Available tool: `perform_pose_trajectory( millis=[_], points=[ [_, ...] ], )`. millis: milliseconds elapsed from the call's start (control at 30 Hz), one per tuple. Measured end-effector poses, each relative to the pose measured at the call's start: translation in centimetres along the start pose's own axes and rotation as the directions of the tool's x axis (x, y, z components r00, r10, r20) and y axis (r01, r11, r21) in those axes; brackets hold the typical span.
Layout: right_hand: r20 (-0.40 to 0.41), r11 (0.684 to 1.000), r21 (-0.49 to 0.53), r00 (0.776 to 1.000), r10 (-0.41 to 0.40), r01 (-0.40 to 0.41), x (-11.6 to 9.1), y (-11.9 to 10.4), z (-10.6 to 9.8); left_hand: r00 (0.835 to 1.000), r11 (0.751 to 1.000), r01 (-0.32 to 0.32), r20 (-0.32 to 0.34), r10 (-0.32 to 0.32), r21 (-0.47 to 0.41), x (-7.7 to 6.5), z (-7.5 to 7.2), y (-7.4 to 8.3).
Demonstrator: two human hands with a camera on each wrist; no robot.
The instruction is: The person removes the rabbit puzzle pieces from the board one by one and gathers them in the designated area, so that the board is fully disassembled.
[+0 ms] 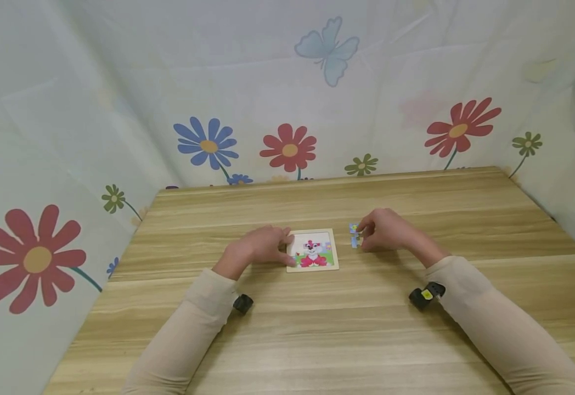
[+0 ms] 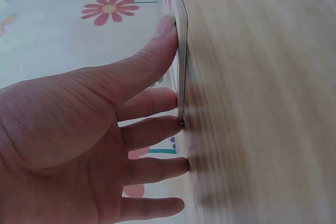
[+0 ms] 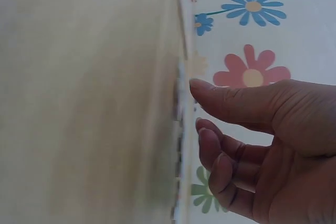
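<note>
A square puzzle board with a pale wooden rim (image 1: 335,250) lies flat on the light wood-grain desk (image 1: 317,318), showing a pink-and-white cartoon animal (image 1: 312,257). The person's left hand (image 1: 264,245), fingers spread, touches its left side. The right hand (image 1: 387,230), fingers loosely bent with the thumb apart, is at small light-blue puzzle pieces (image 1: 354,242) beside the board; whether its fingertips touch them is hard to tell.

A wood-grain table (image 1: 327,323) bears a framed picture puzzle (image 1: 312,257) and loose blue pieces (image 1: 354,241).
</note>
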State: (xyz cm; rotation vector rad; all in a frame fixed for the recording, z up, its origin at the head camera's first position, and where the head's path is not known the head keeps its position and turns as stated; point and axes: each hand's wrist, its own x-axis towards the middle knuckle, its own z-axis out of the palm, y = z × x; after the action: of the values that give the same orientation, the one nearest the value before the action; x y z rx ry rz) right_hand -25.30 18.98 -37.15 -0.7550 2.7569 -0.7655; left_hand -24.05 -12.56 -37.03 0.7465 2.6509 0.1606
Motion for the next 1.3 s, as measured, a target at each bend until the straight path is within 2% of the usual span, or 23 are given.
perform_pose_trajectory(
  millis=[100,167,300,467,600,700,1033,1167,1300],
  points=[
    [-0.04,1.0,0.015,0.999,-0.027,0.028,0.2,-0.9,-0.4,1.0,1.0,0.002,-0.001,-0.002,-0.007,0.0,0.0,0.0],
    [-0.036,0.999,0.029,0.998,-0.041,0.043,0.8,-1.9,-0.4,1.0,1.0,0.004,-0.001,-0.004,-0.008,0.0,0.0,0.0],
    [0.043,0.996,0.05,0.996,-0.078,0.076,3.1,-4.5,0.7,1.0,1.0,0.018,0.005,-0.018,-0.012,-0.1,0.0,0.0],
    [0.139,0.996,0.089,0.99,-0.032,0.02,5.6,-6.3,2.3,1.0,1.0,0.023,-0.002,-0.023,-0.01,0.2,-0.1,0.1],
    [0.194,0.984,0.169,0.981,0.021,-0.054,6.4,-6.5,3.2,1.0,1.0,0.013,-0.007,-0.013,-0.009,0.3,-0.1,0.1],
    [0.205,0.977,0.199,0.978,0.033,-0.074,6.6,-6.6,3.7,1.0,1.0,0.006,-0.007,-0.006,-0.01,0.3,0.0,0.1],
    [0.191,0.991,0.133,0.981,-0.034,0.009,6.3,-6.4,4.7,1.0,1.0,-0.01,-0.009,0.009,-0.02,0.2,0.4,0.2],
    [0.172,0.987,0.162,0.984,-0.042,0.014,6.2,-6.2,4.7,1.0,1.0,0.001,-0.007,-0.001,-0.008,0.2,0.3,0.2],
    [0.175,0.971,0.239,0.984,-0.023,-0.02,6.5,-6.1,4.7,1.0,1.0,-0.005,-0.008,0.005,0.002,0.1,0.2,-0.1]
  ],
)
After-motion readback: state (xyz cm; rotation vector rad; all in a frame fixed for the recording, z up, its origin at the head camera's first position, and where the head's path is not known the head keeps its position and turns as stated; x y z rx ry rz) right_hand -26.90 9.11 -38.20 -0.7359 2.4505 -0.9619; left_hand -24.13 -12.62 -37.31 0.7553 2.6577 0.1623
